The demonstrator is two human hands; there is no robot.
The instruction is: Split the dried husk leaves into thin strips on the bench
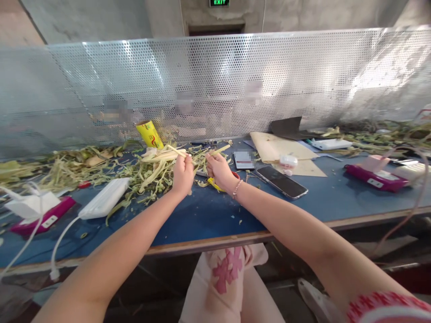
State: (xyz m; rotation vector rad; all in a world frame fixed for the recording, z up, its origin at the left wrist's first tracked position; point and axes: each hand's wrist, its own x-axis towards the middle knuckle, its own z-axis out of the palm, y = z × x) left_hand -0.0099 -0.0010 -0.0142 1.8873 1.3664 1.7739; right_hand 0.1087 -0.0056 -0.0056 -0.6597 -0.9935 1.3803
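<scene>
My left hand (183, 172) is closed in a pinch on a pale plant stalk (175, 150), which sticks out to the upper left. My right hand (219, 170) pinches another pale yellow-green stalk piece (224, 149) pointing to the upper right. Whether the two pieces join between the hands I cannot make out. Below and left of my hands spreads a heap of dry stalks and leaves (148, 175). Partly hidden under my right wrist is a tool with a yellow and red handle (215, 184), perhaps scissors or a cutter.
A yellow tube (150, 133) stands tilted behind the heap. At left lie a white power bank (105, 198) and a magenta power strip (43, 217). To the right are a phone (282, 181), brown paper (281, 147), an earbud case (288, 160) and another power strip (375, 178). A perforated metal screen (215, 58) rises behind.
</scene>
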